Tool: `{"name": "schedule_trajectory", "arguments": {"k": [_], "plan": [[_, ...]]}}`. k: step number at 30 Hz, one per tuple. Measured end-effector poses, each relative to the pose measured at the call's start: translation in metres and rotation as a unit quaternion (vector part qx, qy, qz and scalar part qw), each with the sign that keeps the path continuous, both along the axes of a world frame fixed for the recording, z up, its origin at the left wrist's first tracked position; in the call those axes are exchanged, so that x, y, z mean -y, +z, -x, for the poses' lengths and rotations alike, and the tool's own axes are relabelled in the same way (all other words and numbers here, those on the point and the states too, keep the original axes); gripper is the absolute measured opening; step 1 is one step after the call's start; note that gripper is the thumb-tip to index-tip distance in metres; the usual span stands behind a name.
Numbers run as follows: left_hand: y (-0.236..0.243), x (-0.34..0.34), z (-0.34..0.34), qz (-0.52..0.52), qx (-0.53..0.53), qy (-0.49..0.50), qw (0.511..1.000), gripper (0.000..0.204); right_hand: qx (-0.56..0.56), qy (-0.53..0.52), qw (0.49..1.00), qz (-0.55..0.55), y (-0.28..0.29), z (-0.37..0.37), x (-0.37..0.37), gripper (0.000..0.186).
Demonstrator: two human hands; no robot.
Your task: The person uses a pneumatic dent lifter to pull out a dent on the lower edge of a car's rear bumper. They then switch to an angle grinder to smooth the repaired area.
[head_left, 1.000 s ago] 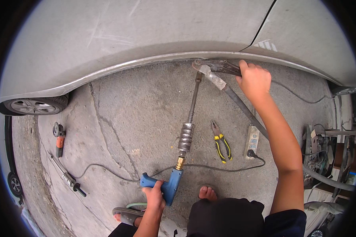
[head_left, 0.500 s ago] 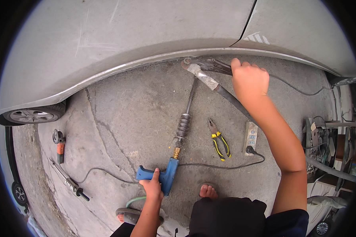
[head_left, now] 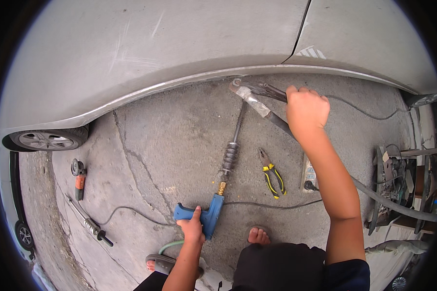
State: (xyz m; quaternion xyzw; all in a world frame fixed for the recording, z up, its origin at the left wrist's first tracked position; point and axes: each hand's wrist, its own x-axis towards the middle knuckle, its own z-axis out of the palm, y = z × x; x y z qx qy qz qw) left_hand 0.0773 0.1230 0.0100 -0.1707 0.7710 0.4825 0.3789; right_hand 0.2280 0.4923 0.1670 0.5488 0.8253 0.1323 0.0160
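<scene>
My left hand [head_left: 193,230] is closed round the handle of a blue pistol-grip puller gun [head_left: 210,217]. From its brass fitting a ribbed metal weight and a long rod [head_left: 237,128] run toward the car's lower edge. My right hand [head_left: 308,109] makes a fist on the dark metal handle of a lever clamp [head_left: 263,89]. The clamp's other arm, wrapped in silvery tape [head_left: 255,104], slants down into a thick grey cable [head_left: 383,201] that passes behind my right forearm. The rod's far end meets the taped arm; whether they touch I cannot tell.
The car's silver side panel [head_left: 179,39] spans the top. Yellow-black pliers [head_left: 272,173] and a power strip [head_left: 310,172], partly behind my forearm, lie on concrete. An orange grinder [head_left: 79,182] and a slide hammer [head_left: 90,223] lie left. Scrap parts [head_left: 388,179] clutter the right.
The whole view has shifted slightly. My right hand and the clamp have come a little nearer to me, and my right elbow has moved inward, covering part of the power strip.
</scene>
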Motion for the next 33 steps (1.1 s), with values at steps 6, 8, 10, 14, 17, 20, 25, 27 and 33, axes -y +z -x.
{"name": "schedule_trajectory", "arguments": {"k": [6, 8, 10, 14, 17, 20, 25, 27, 33], "plan": [[-0.011, 0.002, -0.003, -0.022, 0.007, 0.001, 1.0, 0.067, 0.123, -0.04, 0.966, 0.223, -0.021, -0.042, -0.014, 0.022], [-0.014, -0.001, -0.01, -0.048, -0.007, -0.005, 0.999, 0.066, 0.143, -0.075, 0.963, 0.218, -0.062, -0.084, -0.04, 0.022], [-0.012, -0.005, -0.01, -0.024, 0.017, -0.005, 1.0, 0.066, 0.149, -0.107, 0.962, 0.204, -0.087, -0.108, -0.054, 0.024], [0.0, -0.008, -0.004, 0.036, 0.046, -0.001, 0.998, 0.065, 0.131, -0.121, 0.962, 0.205, -0.096, -0.1, -0.052, 0.025], [-0.003, -0.003, -0.002, 0.019, 0.029, -0.005, 0.999, 0.065, 0.051, -0.066, 0.987, 0.141, -0.104, -0.072, -0.039, 0.025], [-0.006, -0.003, -0.003, 0.003, 0.032, 0.003, 0.999, 0.065, -0.177, -0.047, 0.949, 0.257, -0.142, -0.03, -0.028, 0.033], [-0.018, 0.002, -0.001, -0.006, 0.019, -0.001, 1.0, 0.064, -0.258, -0.059, 0.932, 0.249, -0.173, 0.035, -0.03, 0.046], [-0.018, 0.001, -0.002, 0.006, 0.035, 0.001, 0.999, 0.063, -0.253, -0.092, 0.909, 0.317, -0.178, 0.043, -0.039, 0.048], [-0.015, 0.008, 0.007, -0.015, 0.033, 0.009, 0.999, 0.058, -0.315, -0.156, 0.749, 0.562, -0.177, 0.072, -0.004, 0.049]]}}
